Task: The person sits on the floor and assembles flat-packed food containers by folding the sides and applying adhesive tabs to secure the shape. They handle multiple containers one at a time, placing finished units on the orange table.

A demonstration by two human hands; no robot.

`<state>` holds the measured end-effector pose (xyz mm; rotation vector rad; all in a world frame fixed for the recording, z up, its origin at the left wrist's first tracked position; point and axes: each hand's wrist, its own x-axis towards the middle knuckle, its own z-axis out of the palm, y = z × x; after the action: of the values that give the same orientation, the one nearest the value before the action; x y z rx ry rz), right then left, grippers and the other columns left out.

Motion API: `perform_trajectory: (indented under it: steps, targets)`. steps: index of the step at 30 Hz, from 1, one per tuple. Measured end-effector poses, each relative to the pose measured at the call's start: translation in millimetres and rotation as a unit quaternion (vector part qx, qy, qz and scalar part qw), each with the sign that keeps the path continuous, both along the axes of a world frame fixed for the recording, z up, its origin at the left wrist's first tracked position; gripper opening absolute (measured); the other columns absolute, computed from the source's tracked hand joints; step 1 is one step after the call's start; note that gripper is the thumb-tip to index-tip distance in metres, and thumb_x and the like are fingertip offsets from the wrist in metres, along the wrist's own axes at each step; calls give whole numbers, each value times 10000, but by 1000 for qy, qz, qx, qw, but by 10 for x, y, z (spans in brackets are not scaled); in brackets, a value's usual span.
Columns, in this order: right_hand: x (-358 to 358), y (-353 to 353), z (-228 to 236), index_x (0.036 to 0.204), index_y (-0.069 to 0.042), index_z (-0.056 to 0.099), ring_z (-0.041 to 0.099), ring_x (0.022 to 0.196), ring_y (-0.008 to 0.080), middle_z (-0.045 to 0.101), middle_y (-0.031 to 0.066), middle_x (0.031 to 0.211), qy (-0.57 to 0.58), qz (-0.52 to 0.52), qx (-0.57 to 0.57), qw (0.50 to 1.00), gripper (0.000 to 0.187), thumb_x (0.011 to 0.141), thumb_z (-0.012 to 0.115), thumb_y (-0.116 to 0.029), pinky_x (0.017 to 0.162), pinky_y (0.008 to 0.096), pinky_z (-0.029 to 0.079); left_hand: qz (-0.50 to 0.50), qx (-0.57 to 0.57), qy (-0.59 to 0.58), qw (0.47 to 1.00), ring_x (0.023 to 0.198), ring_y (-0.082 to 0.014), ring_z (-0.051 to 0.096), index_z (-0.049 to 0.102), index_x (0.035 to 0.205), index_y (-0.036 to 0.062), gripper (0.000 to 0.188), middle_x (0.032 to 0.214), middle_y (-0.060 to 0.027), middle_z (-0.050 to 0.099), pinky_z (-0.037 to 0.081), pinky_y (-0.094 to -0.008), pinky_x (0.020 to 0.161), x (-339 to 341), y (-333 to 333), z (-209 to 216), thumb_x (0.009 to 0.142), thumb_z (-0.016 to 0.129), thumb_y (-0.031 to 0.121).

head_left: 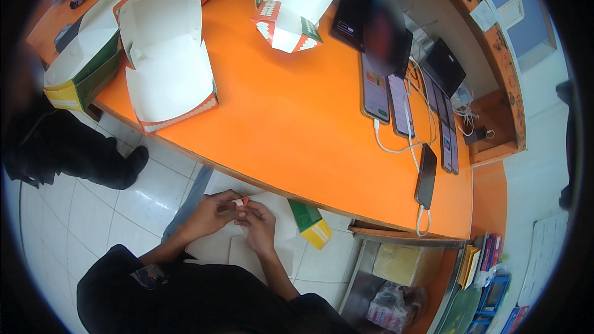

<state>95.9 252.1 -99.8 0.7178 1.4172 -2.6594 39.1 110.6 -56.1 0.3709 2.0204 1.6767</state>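
A partly folded food carton rests in front of my body, below the table's front edge, its plain white inside facing up. On its right side a green and yellow panel sticks out. My left hand pinches a small red and white corner of this carton. From the other side my right hand grips the same corner, so the fingers of both hands nearly meet. Part of the carton is hidden behind my hands and arms.
An orange table stands ahead. On it are an open white-lined carton, another open carton, a green and yellow carton and several phones with cables, one a black phone. A person's dark-clothed leg is at left; shelves are at right.
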Motion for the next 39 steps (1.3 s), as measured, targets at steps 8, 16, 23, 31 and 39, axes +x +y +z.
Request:
perform_trajectory:
  steps: [8,16,23,31,39]
  targets:
    - [0,71,-7,983,39,628,556,539,111,652,79,775,-20,105,76,991,163,849,610,-51,458,216,409,2,0,-14,1000,700,-64,572,608,857,-20,181,755,-93,668,483,-250,660,-9,-151,-2,790,720,106]
    - [120,-8,90,993,39,621,573,569,114,652,80,781,-35,124,118,985,177,865,612,-83,490,215,454,-9,-23,-4,1000,621,-84,584,613,787,-19,207,696,-86,657,470,-248,612,38,-241,-50,759,753,131]
    - [178,-110,85,1032,-32,596,512,603,56,580,10,752,5,97,118,988,160,877,586,-72,451,192,415,-28,-82,30,996,719,-48,602,588,808,-24,182,698,-41,649,488,-215,654,77,-237,-1,778,734,80]
    - [121,-114,70,1000,9,570,466,614,64,530,-3,712,59,133,185,972,125,909,552,-75,569,200,392,12,-4,-68,998,769,-72,612,596,847,-25,214,783,-63,658,495,-226,695,44,-212,-38,793,729,133]
    - [110,-105,54,990,11,577,540,661,72,593,19,752,76,103,312,941,119,898,561,-63,612,208,445,54,-7,-48,997,697,-72,601,603,818,-33,235,719,-70,650,483,-231,645,89,-114,-132,800,723,169]
